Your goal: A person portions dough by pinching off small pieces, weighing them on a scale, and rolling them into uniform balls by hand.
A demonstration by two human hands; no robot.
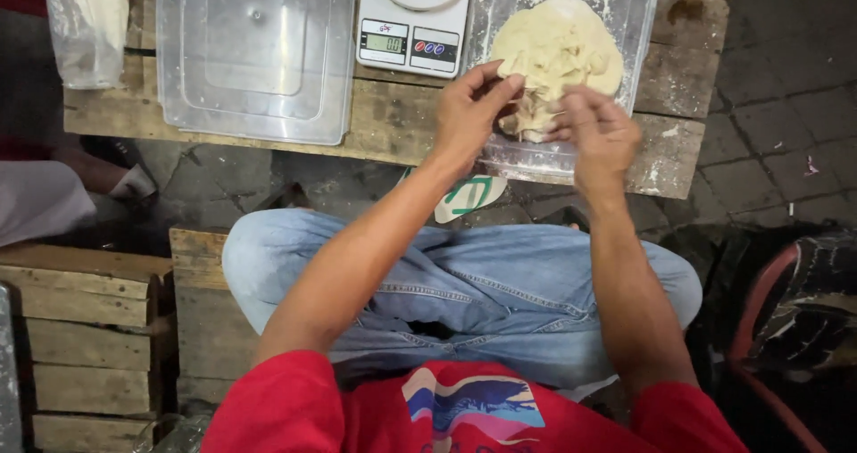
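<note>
— Clear plastic at the far left first?

— Yes, a crinkled clear bag (85, 20) with pale contents at ten o'clock, then a smooth, rectangular clear plastic tub (254, 56) at eleven, both on a rough, scuffed plank table (384, 123).

— And at twelve o'clock?

— A white digital kitchen scale (413, 20), squarish, with a round white platter on top.

— Where is the dough?

— At one o'clock, a pale cream, lumpy dough mass (558, 51) lies in a flour-dusted clear tray (625, 7) just right of the scale. Its near edge is ragged and stringy.

— The hands?

— The left hand (469, 114) is at the dough's near left edge, fingers pressed together and curled, tips pinching the torn dough. The right hand (600, 132) is just beside it at the near right edge, fingers bent and close together, gripping the same ragged end.

— Anything lower down?

— Stacked wooden crates (85, 346) at eight o'clock, faded blue denim jeans (464, 292) at the centre, a green-and-white sandal (471, 196) under the table, a red shirt (464, 408) at six.
</note>
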